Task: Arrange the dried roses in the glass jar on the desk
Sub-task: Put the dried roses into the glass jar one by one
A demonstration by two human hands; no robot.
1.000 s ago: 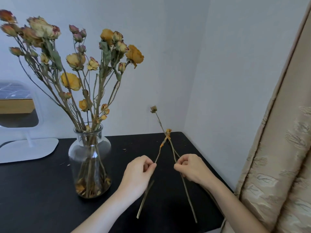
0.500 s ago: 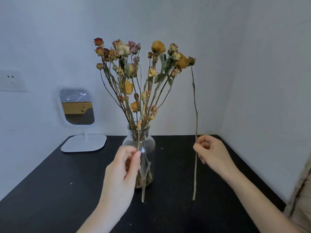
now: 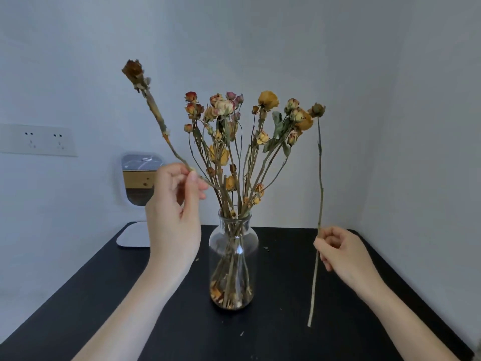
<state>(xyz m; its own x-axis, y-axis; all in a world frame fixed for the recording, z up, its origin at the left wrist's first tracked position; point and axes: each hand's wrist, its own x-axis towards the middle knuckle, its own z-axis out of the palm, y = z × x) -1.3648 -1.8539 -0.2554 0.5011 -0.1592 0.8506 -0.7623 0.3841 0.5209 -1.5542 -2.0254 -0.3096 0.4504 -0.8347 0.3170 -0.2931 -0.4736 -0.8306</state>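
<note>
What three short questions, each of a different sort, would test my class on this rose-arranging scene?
1. True or false: the right hand holds the thin rose roughly upright.
2. The thick rose pinched by the left hand points its head: A up-left, B up-right, C straight down.
3. Fill in: the glass jar stands on a ___ desk.
Key: 1 true; 2 A; 3 black.
</note>
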